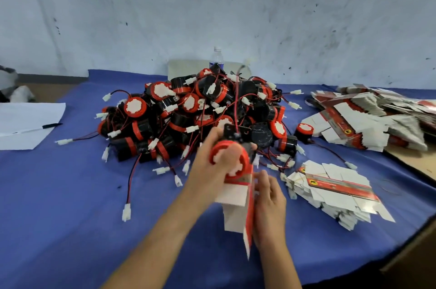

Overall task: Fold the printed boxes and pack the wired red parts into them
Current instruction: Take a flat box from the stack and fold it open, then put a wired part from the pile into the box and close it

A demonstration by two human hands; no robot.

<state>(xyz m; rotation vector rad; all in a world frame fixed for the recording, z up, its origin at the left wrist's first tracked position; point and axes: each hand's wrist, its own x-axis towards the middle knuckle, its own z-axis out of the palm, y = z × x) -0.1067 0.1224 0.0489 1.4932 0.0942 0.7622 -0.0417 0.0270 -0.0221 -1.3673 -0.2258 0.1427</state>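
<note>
Indoors: blue cloth over the table, scuffed whitish wall behind. Left hand grips a red wired part, red face toward camera, wire trailing upward, at the mouth of the printed box. Box stands upright, opening upward; right hand pinches its side. Print too blurred to read.

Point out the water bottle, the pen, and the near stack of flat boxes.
water bottle (216, 57): head view, body below cap.
pen (52, 125): head view, black end.
near stack of flat boxes (342, 187): head view, top sheet's red strip.
</note>
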